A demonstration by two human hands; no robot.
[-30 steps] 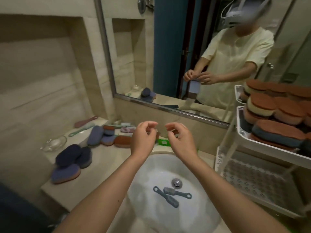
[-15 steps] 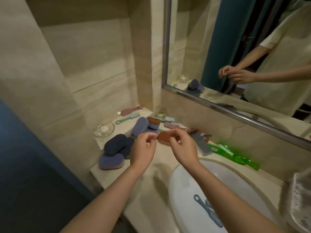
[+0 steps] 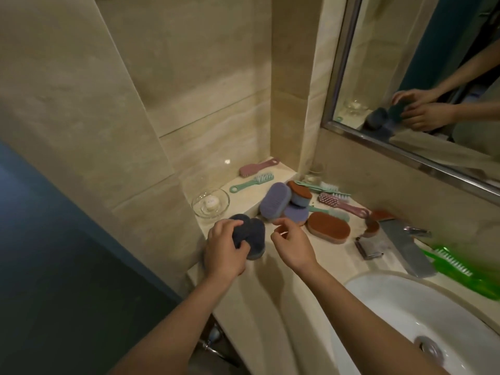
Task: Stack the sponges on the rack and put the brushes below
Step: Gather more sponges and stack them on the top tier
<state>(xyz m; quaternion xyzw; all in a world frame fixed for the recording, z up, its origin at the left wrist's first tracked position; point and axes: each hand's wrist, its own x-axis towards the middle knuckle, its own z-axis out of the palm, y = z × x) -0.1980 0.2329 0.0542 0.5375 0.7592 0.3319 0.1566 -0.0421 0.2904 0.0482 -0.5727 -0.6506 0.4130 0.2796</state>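
Observation:
Dark blue sponges (image 3: 253,235) lie at the counter's left end, and my left hand (image 3: 226,250) closes over the nearest one. My right hand (image 3: 293,243) hovers just right of them with curled fingers apart, holding nothing. Behind it rest purple sponges (image 3: 276,200) and a brown-topped sponge (image 3: 328,227), another brown-topped one (image 3: 300,192) leaning on the purple pile. A pink brush (image 3: 258,167) and a mint brush (image 3: 253,182) lie on the back ledge. More brushes (image 3: 341,203) lie by the wall, and a green brush (image 3: 457,269) sits at the right. The rack is out of view.
A glass dish (image 3: 211,203) stands on the ledge left of the sponges. A chrome faucet (image 3: 403,244) juts over the white sink (image 3: 400,301) at the lower right. A small glass (image 3: 315,173) sits in the corner under the mirror (image 3: 422,77).
My view has swung left, away from the rack and sink. Both hands have moved down to the dark blue sponges, and my left hand has closed on one.

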